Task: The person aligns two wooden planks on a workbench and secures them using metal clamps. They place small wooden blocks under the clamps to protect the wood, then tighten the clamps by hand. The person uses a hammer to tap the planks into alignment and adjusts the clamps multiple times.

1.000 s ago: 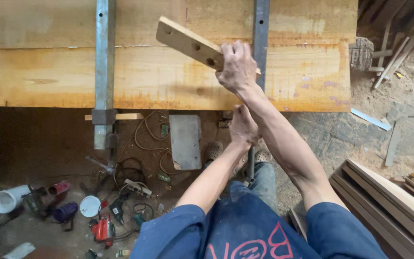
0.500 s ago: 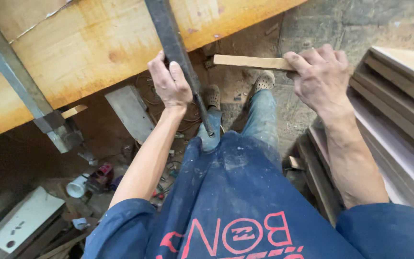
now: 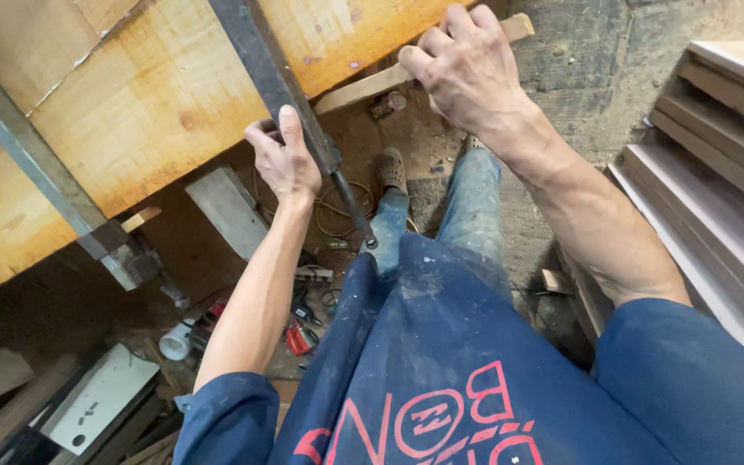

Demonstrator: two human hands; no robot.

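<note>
My left hand [image 3: 286, 159] grips the lower end of a dark metal bar clamp [image 3: 256, 60] that crosses a wide glued wooden panel [image 3: 131, 112]. The clamp's threaded screw [image 3: 353, 207] sticks out below my hand. My right hand [image 3: 467, 69] holds a short wooden stick [image 3: 363, 86] against the panel's near edge, just right of the clamp. A second grey bar clamp [image 3: 27, 155] crosses the panel at the left.
Stacked planks [image 3: 716, 164] lie on the right. Under the panel sit a wood block [image 3: 227, 211], cables, small tools [image 3: 299, 331], a white cup [image 3: 176, 342] and a white board [image 3: 101, 396]. My legs and a shoe [image 3: 392, 170] stand on the dusty floor.
My right hand has lifted the wooden stick from out at the right up to the panel's edge. My left hand stays on the dark clamp. The view has shifted closer.
</note>
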